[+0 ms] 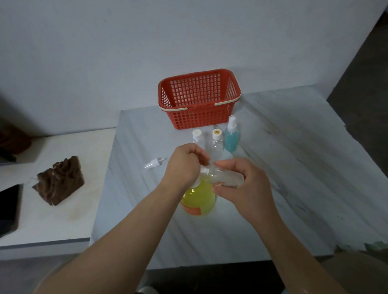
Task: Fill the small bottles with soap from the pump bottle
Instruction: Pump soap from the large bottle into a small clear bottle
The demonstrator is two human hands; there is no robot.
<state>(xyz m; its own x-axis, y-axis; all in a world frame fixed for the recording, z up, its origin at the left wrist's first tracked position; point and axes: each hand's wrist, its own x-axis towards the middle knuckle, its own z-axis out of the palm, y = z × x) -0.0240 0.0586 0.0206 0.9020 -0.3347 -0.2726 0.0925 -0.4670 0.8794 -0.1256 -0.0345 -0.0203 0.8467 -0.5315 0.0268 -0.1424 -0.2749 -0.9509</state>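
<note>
The pump bottle (199,199) of yellow soap stands on the marble table (277,174), and my left hand (184,165) grips its white pump head from above. My right hand (247,186) holds a small clear bottle (228,177) on its side, its mouth at the pump's nozzle. Just behind my hands stand two small clear bottles with white caps (196,135) (217,141) and a spray bottle of blue liquid (231,135). A loose white spray top (155,162) lies on the table to the left.
A red plastic basket (199,97) stands at the back of the table by the wall. On a lower white surface to the left lie a dark phone (4,211) and a brown carved block (59,179). The table's front edge is close to me.
</note>
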